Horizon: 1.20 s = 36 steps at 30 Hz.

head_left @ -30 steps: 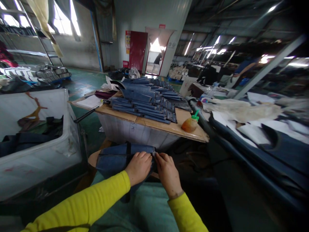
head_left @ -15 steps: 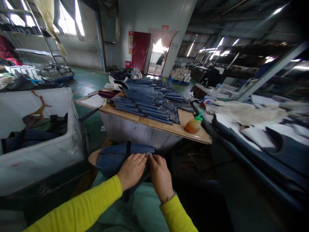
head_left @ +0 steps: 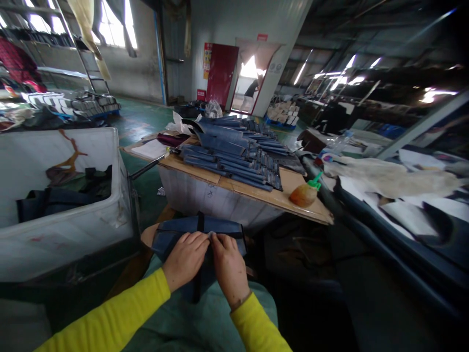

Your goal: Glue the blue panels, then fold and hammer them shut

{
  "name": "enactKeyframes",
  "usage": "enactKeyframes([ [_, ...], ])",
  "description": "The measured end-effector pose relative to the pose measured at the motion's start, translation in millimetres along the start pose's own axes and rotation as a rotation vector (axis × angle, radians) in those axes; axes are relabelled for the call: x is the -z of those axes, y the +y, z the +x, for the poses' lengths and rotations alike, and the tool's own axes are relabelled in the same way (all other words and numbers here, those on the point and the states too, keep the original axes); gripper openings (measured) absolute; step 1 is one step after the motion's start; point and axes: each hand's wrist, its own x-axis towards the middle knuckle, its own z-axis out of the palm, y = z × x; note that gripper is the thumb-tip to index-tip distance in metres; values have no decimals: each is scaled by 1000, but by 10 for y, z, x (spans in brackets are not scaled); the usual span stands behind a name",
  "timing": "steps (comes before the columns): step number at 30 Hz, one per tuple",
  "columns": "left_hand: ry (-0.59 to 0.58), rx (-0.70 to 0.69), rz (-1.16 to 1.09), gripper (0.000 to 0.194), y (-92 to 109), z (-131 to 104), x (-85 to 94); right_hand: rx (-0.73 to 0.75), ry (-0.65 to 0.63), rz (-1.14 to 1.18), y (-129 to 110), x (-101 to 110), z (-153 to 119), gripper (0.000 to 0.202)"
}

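A blue leather-like piece (head_left: 183,226) lies across my lap, with a dark strap (head_left: 200,222) running over it and a tan, rounded end (head_left: 148,235) sticking out at its left. My left hand (head_left: 188,259) rests on the piece, fingers together and bent over its seam. Close beside it, my right hand (head_left: 230,264) presses on the same seam with thumb and curled fingers. A small pale bit (head_left: 210,235) shows between the two hands; I cannot make out what it is. The undersides of my fingers are hidden.
Ahead stands a cardboard-topped table (head_left: 249,191) bearing stacked blue pieces (head_left: 227,156) and an orange-brown bottle with a green nozzle (head_left: 304,194). At left is a white bin (head_left: 120,195) holding dark pieces. Rolled dark material (head_left: 366,230) lies at right. A person (head_left: 18,61) is at far left.
Both hands have shifted left along the seam, closer to the dark strap. The surroundings sit a little further right in the view.
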Motion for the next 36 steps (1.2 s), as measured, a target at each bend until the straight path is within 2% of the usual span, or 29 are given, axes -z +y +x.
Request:
enactKeyframes([
  [8,47,95,75,37,-142,-308,39,36,-3,108,-36,-4,62,34],
  [12,40,117,113,39,-130,-370,38,40,-30,232,-5,31,50,30],
  [18,10,82,110,39,-124,-430,29,27,-107,374,64,126,102,28],
  [22,23,116,71,37,-118,-392,42,83,-215,409,110,241,209,28],
  [27,26,230,35,24,-64,-166,144,202,-348,368,166,352,412,25],
  [30,16,220,34,21,-51,-76,193,259,-392,365,194,376,507,23],
  [33,23,164,31,23,-73,-80,184,265,-383,366,180,359,517,24],
  [36,17,121,39,26,-107,-124,123,226,-311,293,106,309,449,25],
])
